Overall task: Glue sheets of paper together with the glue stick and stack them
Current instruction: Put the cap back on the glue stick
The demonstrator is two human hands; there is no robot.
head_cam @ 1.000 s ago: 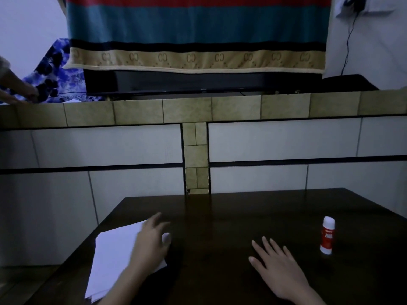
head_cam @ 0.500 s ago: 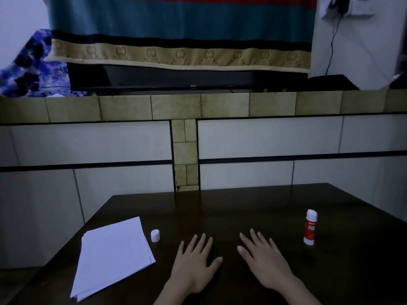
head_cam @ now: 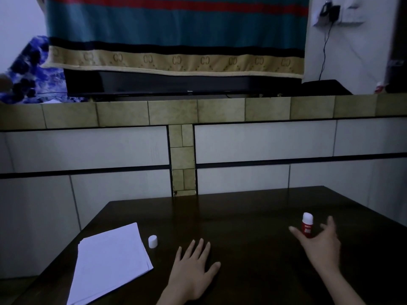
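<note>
The right hand [head_cam: 322, 245] reaches out with fingers spread around the glue stick [head_cam: 307, 226], not yet closed on it; whether skin touches the tube I cannot tell. The left hand [head_cam: 193, 270] lies flat and open on the dark table [head_cam: 242, 216], holding nothing. Just left of it stands a small white cap [head_cam: 152, 241], and beyond that the stack of paper [head_cam: 111, 261], slightly fanned at its edges. The glue stick is upright, red-bodied with a white top, apparently uncapped. As I judge it, no sheet has been glued yet: the work is barely begun, with all spreading, pressing and stacking left.
</note>
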